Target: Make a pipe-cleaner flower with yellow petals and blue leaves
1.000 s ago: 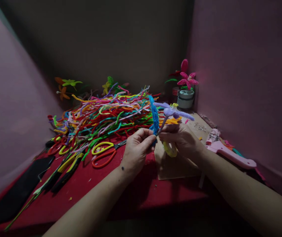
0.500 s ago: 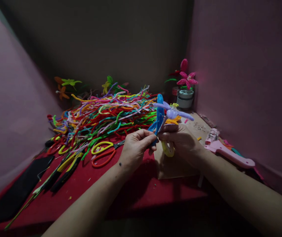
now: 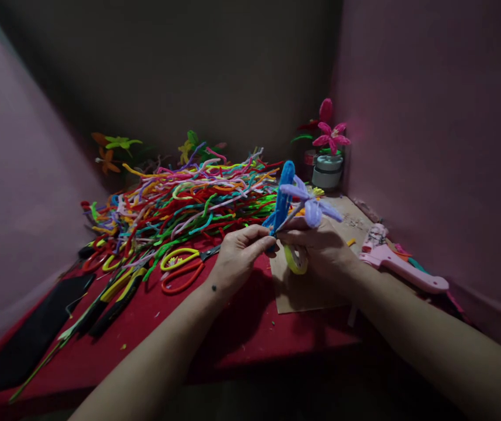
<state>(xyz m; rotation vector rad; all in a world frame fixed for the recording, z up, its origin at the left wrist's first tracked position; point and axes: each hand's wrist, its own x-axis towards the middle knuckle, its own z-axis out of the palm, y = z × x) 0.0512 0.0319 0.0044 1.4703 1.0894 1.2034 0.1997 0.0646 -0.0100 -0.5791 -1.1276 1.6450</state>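
Observation:
My left hand pinches the lower end of a blue pipe-cleaner loop, which stands upright. Close beside it, my right hand is closed around the stem of a lilac pipe-cleaner flower, whose petals spread out above the fingers. The two stems meet between my fingertips, where the exact grip is hidden. A small yellowish ring, like a roll of tape, hangs under my right hand.
Behind my hands lies a heap of colourful pipe cleaners. To the left are scissors, pliers and a black flat case. Cardboard lies beneath; a pink glue gun and potted pink flower are right.
The lilac flower has tipped, so its yellow centre now faces away. The blue loop has turned slightly and leans right. Both hands stay close together; the view has shifted a little.

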